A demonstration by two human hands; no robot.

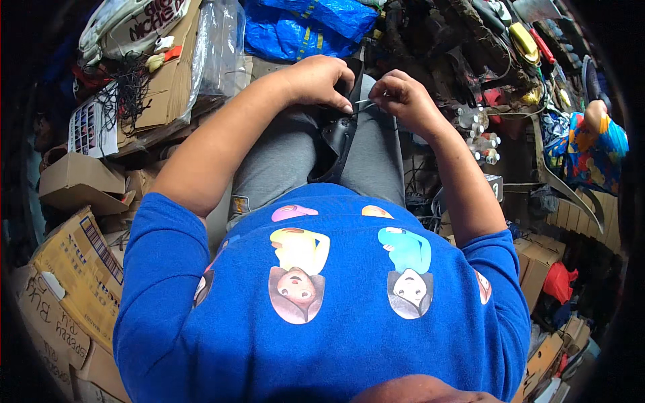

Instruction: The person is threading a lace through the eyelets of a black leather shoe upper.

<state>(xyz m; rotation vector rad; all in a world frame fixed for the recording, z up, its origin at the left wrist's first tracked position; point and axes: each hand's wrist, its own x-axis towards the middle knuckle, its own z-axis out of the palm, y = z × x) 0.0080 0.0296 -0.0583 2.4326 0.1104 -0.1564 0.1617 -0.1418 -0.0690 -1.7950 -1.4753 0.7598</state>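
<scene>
A black, smooth, leather-like piece (338, 134) lies along my lap between my thighs, with a narrower part rising between my hands. My left hand (326, 82) curls over its upper part, thumb and fingers closed on the edge. Close by on the right, my right hand (405, 99) is closed in a pinch on a thin whitish strand (363, 102). The strand reaches across toward my left fingertips; whether it is thread or a needle is too small to tell. My fingers hide part of the black piece.
A blue plastic bag (309, 27) lies ahead. Flattened cardboard (164, 87) and a cardboard box (80, 181) stand at my left. Small bottles (484, 142) cluster to my right, near a curved metal strip (570, 191). Beyond them is a person in a colourful garment (591, 151).
</scene>
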